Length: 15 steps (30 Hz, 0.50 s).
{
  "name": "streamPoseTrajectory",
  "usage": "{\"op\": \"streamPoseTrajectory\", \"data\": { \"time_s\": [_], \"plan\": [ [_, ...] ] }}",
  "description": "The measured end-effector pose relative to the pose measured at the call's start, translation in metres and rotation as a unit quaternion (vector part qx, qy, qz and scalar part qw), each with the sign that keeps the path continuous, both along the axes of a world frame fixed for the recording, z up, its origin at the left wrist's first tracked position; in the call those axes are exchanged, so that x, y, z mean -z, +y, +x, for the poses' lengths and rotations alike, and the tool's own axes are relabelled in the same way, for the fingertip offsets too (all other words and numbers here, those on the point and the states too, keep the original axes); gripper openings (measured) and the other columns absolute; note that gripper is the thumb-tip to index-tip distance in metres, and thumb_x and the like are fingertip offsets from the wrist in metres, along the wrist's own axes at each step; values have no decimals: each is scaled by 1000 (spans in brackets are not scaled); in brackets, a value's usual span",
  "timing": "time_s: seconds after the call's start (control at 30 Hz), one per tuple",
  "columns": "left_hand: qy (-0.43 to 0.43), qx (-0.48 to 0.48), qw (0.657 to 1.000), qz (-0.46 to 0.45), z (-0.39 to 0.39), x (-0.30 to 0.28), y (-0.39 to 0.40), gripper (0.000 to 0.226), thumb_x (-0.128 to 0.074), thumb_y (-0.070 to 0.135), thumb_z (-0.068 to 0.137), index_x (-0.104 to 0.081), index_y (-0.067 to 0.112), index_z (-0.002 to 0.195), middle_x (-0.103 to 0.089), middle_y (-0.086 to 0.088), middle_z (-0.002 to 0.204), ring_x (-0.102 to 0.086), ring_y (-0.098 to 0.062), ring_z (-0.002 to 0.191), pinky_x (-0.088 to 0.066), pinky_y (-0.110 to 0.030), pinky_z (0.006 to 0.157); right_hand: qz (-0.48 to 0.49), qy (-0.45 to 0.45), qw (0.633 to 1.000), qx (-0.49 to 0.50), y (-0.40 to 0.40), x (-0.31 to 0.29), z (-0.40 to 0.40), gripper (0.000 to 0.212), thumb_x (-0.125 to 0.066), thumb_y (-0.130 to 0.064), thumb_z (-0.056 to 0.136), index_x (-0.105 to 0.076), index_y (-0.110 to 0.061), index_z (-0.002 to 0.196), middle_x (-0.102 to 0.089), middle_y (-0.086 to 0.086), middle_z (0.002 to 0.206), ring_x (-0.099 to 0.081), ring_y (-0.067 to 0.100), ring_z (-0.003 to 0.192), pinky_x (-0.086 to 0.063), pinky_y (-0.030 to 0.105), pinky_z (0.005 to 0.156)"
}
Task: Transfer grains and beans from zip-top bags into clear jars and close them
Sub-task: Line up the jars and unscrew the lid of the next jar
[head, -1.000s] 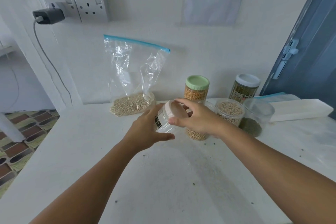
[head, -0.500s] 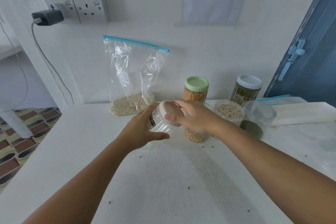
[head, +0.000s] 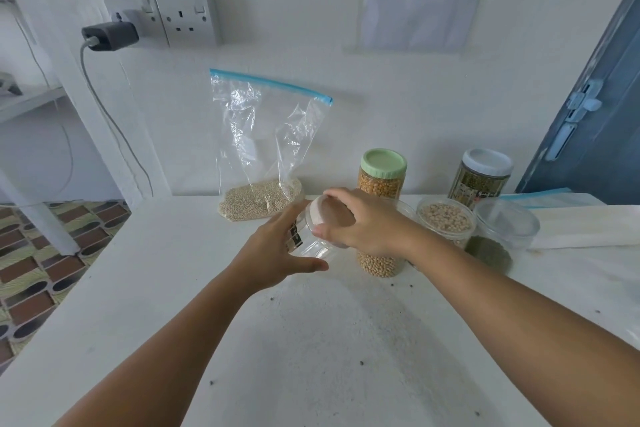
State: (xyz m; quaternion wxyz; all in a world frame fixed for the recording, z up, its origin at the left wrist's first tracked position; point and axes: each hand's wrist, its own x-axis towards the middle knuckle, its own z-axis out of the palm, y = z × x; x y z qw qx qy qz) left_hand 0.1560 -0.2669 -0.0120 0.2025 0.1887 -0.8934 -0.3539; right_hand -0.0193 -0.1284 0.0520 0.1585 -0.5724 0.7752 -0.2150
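Jar in hand: a clear empty jar (head: 308, 239) with a dark label, tilted, held above the white counter (head: 173, 288) just in front of the zip-top bag (head: 266, 149).
Left hand: the left hand (head: 277, 253) wraps the jar's body, thumb underneath.
Right hand: the right hand (head: 360, 222) curls over the jar's white lid (head: 325, 215).
Bag: leans on the wall, pale grain pooled at its bottom.
Right of bag: a green-lidded jar (head: 382, 172) of yellow kernels, a white-lidded jar (head: 483, 180), an open jar of beans (head: 446, 222).
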Motion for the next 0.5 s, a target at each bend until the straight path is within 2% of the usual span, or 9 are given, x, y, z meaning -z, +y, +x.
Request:
{"op": "streamPoseTrajectory", "data": {
  "time_s": [0.1, 0.2, 0.27, 0.4, 0.5],
  "plan": [
    [-5, 6, 1000, 2, 1, 1, -2, 104, -92, 64, 66, -33, 56, 151, -55, 22, 143, -56, -4, 126, -48, -29, 102, -17, -10, 998, -58, 3, -5, -8, 85, -79, -60, 80, -37, -44, 152, -44, -14, 148, -44, 11, 136, -44, 41, 111],
    [-10, 5, 1000, -1, 1, 2, -3, 107, -91, 68, 64, -30, 58, 151, -51, 21, 148, -53, -6, 130, -47, -32, 107, -28, 7, 995, -93, 3, -7, -15, 85, -87, -47, 75, -41, -49, 147, -46, -17, 141, -48, 11, 130, -48, 42, 106],
    [-11, 6, 1000, -2, 2, 2, -3, 106, -91, 69, 64, -31, 58, 151, -50, 22, 149, -52, -6, 131, -46, -32, 108, -39, 14, 994, -104, 4, -6, -15, 86, -88, -45, 74, -42, -49, 146, -47, -17, 138, -49, 11, 129, -49, 44, 105],
    [-3, 13, 1000, -4, 3, -1, -1, 98, -92, 66, 64, -27, 75, 137, -49, 23, 150, -52, -5, 131, -46, -31, 109, -68, 18, 991, -112, 8, -3, -14, 86, -89, -42, 74, -43, -47, 146, -46, -17, 138, -49, 10, 127, -50, 41, 104],
    [-6, 18, 1000, -1, 3, -2, -1, 96, -93, 64, 65, -30, 73, 137, -52, 24, 146, -54, -4, 129, -47, -31, 108, -79, 24, 989, -120, 14, -1, -13, 84, -89, -38, 74, -43, -47, 144, -46, -17, 137, -49, 9, 126, -50, 39, 102]
  ]
}}
